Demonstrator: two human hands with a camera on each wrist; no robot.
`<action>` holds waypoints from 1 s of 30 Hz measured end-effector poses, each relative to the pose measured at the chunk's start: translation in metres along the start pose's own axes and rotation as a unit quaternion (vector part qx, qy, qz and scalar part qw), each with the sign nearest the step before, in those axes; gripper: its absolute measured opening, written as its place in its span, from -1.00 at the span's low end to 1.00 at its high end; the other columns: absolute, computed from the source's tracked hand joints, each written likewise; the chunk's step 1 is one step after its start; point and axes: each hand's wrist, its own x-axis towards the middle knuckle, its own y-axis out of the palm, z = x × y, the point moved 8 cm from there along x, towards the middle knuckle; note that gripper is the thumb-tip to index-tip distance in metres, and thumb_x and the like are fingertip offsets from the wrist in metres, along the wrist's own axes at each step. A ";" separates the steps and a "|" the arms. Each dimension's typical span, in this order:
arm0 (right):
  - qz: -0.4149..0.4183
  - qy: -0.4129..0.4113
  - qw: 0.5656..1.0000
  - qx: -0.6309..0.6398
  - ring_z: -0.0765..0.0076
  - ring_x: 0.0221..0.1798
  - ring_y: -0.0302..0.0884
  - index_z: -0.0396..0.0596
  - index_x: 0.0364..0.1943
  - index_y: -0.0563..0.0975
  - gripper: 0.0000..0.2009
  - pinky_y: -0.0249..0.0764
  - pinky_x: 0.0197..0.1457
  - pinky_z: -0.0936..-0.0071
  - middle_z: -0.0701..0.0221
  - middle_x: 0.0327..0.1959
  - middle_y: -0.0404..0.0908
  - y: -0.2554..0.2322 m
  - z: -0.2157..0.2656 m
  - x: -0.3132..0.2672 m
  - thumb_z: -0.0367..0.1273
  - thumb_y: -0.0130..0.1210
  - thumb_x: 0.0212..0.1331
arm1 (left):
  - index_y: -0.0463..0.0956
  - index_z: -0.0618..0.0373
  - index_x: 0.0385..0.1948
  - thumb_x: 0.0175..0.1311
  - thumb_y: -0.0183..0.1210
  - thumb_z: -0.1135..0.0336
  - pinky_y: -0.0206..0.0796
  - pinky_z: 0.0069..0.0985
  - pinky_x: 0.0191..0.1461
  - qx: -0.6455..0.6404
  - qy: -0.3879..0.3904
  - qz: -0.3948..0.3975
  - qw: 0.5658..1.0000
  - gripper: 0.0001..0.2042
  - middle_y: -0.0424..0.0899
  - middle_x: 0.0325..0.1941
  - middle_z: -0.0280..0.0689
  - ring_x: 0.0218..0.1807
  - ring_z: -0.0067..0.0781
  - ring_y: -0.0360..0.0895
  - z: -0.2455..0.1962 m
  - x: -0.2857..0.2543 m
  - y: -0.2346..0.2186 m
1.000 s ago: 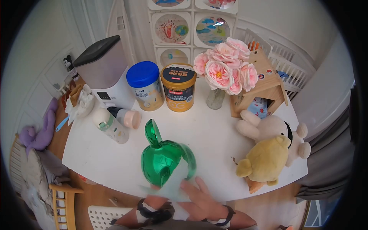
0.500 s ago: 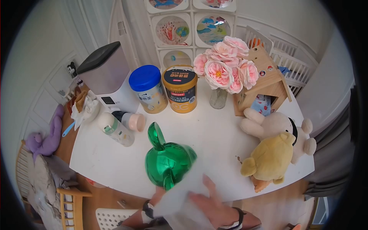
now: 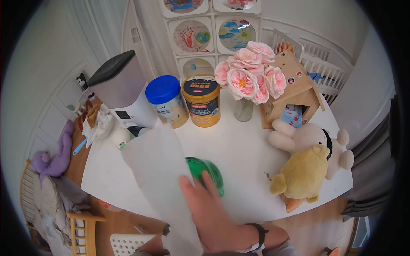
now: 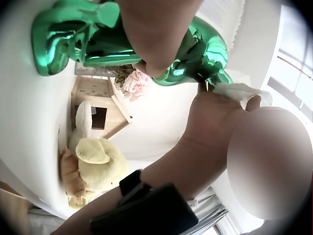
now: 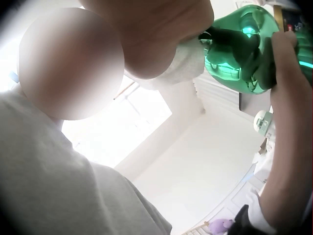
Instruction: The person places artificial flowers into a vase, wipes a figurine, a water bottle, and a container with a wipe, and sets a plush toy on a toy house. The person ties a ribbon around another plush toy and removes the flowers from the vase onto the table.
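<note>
A glossy green figurine (image 3: 200,168) with long rounded ears stands over the white table, largely covered by a white wipe (image 3: 156,166) in the head view. My left hand (image 4: 154,36) grips the figurine's body from the side, as the left wrist view shows; the wipe hides that hand in the head view. My right hand (image 3: 211,215) holds the wipe against the figurine's upper part, fingers stretched toward it and slightly blurred. In the right wrist view the figurine's rounded green head (image 5: 244,49) lies between both hands, with the wipe bunched under my right palm.
Behind stand a blue-lidded can (image 3: 166,102), a black-and-gold can (image 3: 202,102) and a grey-lidded dispenser (image 3: 119,87). Pink flowers (image 3: 250,72) in a glass vase and a wooden house (image 3: 286,94) stand back right. A yellow plush toy (image 3: 301,175) leans on a white plush (image 3: 307,138).
The wipe has spread upward and left, now covering most of the figurine and my left hand. My right hand has moved up and left over the figurine with it.
</note>
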 end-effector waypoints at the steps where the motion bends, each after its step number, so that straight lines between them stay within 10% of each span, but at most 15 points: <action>1: -0.002 -0.001 1.000 0.000 -0.29 0.38 0.27 -0.49 0.31 0.20 -0.30 0.13 0.42 -0.18 -0.23 0.32 0.25 -0.005 -0.002 0.005 -0.51 0.15 0.01 | 0.60 0.00 -0.02 0.10 0.37 0.27 0.44 -0.39 0.01 0.001 0.002 -0.001 1.000 -0.63 0.66 -0.03 -0.31 -0.03 -0.26 0.59 0.002 -0.005 -0.002; 16: -0.043 -0.085 0.992 -0.088 -0.10 0.41 0.32 -0.26 0.12 0.52 -0.60 -0.04 0.54 -0.04 0.07 0.19 0.53 0.017 -0.023 -0.078 -0.48 0.00 0.15 | 0.61 0.00 -0.04 0.10 0.38 0.27 0.45 -0.39 0.01 -0.002 0.014 -0.010 1.000 -0.65 0.67 -0.05 -0.32 -0.04 -0.27 0.60 -0.016 0.056 0.016; 20: -0.096 0.006 0.986 -0.136 -0.02 0.48 0.17 -0.21 -0.04 0.61 -0.68 -0.01 0.45 -0.07 0.17 0.20 0.51 -0.002 -0.038 -0.094 -0.31 0.09 0.20 | 0.61 0.00 -0.04 0.10 0.38 0.27 0.45 -0.39 0.01 0.002 0.014 -0.015 1.000 -0.65 0.67 -0.05 -0.32 -0.04 -0.27 0.60 -0.014 0.054 0.012; 22: -0.271 0.187 0.893 0.307 0.14 0.34 0.28 -0.24 0.00 0.56 -0.67 0.13 0.39 0.09 0.23 0.15 0.49 -0.013 -0.088 -0.125 -0.30 0.05 0.28 | 0.62 0.00 -0.04 0.10 0.38 0.27 0.45 -0.38 0.01 0.000 0.020 -0.013 1.000 -0.65 0.67 -0.05 -0.32 -0.04 -0.27 0.60 -0.022 0.069 0.014; 26: -0.431 0.289 0.794 0.315 -0.02 0.28 0.36 -0.21 0.19 0.43 -0.53 0.34 0.29 0.22 0.06 0.23 0.40 -0.060 -0.111 -0.141 -0.17 0.01 0.33 | 0.63 0.07 -0.07 0.12 0.36 0.35 0.48 -0.41 -0.04 -0.133 -0.089 0.009 0.987 -0.70 0.70 -0.13 -0.30 -0.10 -0.35 0.63 -0.034 0.087 -0.002; 28: -0.305 0.374 0.862 -0.156 0.33 0.07 0.44 -0.26 0.16 0.40 -0.59 0.37 0.13 0.46 0.33 0.05 0.49 -0.065 -0.116 -0.175 -0.28 -0.01 0.33 | 0.63 0.13 -0.10 0.15 0.34 0.41 0.50 -0.43 -0.10 -0.131 -0.069 0.004 0.989 -0.74 0.71 -0.16 -0.27 -0.15 -0.41 0.64 -0.038 0.089 -0.003; 30: -0.412 0.405 0.815 0.046 0.20 0.04 0.48 -0.24 0.07 0.49 -0.66 0.37 0.14 0.34 0.24 0.08 0.50 -0.062 -0.125 -0.187 -0.35 -0.02 0.27 | 0.62 0.06 -0.02 0.12 0.37 0.34 0.45 -0.39 0.05 -0.183 -0.108 0.000 0.977 -0.65 0.70 -0.09 -0.29 -0.05 -0.32 0.61 -0.032 0.087 0.000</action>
